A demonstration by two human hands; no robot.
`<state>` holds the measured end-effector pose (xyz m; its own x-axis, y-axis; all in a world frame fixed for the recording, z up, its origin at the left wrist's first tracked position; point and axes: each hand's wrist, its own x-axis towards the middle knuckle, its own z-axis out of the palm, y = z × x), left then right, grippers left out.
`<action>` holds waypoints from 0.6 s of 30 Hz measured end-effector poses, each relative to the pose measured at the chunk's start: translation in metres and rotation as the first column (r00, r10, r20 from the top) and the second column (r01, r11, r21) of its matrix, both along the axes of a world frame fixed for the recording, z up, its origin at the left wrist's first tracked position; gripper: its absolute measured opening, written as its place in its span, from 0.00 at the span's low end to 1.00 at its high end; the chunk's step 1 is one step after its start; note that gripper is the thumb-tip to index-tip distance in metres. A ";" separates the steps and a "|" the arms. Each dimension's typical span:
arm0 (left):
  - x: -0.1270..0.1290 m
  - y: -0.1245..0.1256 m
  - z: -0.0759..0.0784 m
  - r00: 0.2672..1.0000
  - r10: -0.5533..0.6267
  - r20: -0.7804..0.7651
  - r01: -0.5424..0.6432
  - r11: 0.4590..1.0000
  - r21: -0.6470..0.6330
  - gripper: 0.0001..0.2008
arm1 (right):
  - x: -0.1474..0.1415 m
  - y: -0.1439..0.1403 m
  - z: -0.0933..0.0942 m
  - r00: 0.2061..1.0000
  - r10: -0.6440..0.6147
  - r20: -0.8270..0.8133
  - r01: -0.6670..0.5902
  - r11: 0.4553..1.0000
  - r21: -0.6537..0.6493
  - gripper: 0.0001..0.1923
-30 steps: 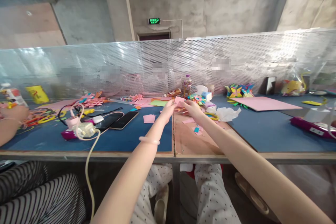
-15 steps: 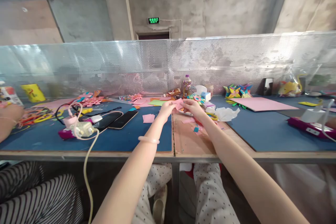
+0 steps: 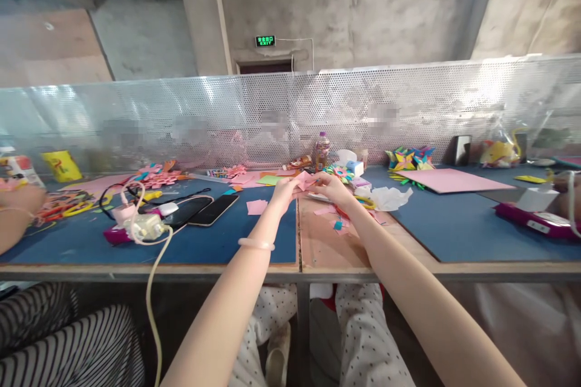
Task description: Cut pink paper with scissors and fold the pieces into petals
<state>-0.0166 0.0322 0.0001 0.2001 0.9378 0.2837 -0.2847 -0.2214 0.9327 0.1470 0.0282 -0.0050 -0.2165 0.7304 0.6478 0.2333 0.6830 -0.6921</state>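
A small piece of pink paper [image 3: 303, 179] is held up between my two hands, above the seam in the table. My left hand [image 3: 284, 191] pinches its left side, and a pale bracelet circles that wrist. On the other side, the fingers of my right hand [image 3: 333, 186] are closed on its right edge. The paper looks folded, though its creases are too small to make out. Small pink sheets [image 3: 257, 207] lie to the left of my left forearm. Paper scraps [image 3: 338, 225] are scattered beneath my right hand, next to crumpled white tissue [image 3: 390, 198].
A phone [image 3: 214, 210] and a power strip with cables [image 3: 140, 227] lie to the left. Behind my hands stands a drink bottle [image 3: 322, 150]. Folded paper stars [image 3: 408, 160] and a large pink sheet [image 3: 456, 181] are at the right. Another person's hand [image 3: 22, 202] is far left.
The pink paper between my hands has shifted slightly left and tilted, its shape now looking more folded. My right fingers have moved a little to the left. The whole view has tipped slightly.
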 end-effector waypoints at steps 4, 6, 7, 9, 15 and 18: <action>0.000 -0.004 0.004 0.998 -0.057 0.006 0.057 0.996 -0.070 0.05 | 0.000 0.000 0.000 0.996 0.044 -0.083 -0.050 0.996 -0.071 0.15; 0.000 -0.006 0.006 0.995 -0.102 0.014 0.103 0.988 -0.111 0.07 | 0.000 0.000 -0.001 0.988 0.078 -0.134 -0.094 0.989 -0.114 0.15; 0.000 -0.006 0.006 0.992 -0.124 0.016 0.125 0.984 -0.124 0.09 | 0.000 0.000 -0.001 0.984 0.089 -0.155 -0.109 0.986 -0.128 0.15; 0.001 -0.006 0.005 0.988 -0.156 0.010 0.156 0.979 -0.128 0.11 | 0.000 0.001 -0.002 0.977 0.094 -0.191 -0.123 0.982 -0.146 0.15; -0.002 -0.001 -0.001 0.988 -0.128 -0.084 0.125 0.991 -0.036 0.13 | -0.003 -0.002 -0.003 0.978 0.102 -0.181 -0.132 0.978 -0.160 0.14; -0.002 0.000 -0.002 0.988 -0.058 -0.146 0.063 0.998 0.031 0.13 | -0.006 -0.004 -0.002 0.981 0.084 -0.174 -0.111 0.981 -0.156 0.16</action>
<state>-0.0188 0.0324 -0.0024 0.2974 0.9128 0.2801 -0.1608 -0.2413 0.9570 0.1412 0.0245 -0.0074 -0.1914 0.8104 0.5537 0.0434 0.5706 -0.8201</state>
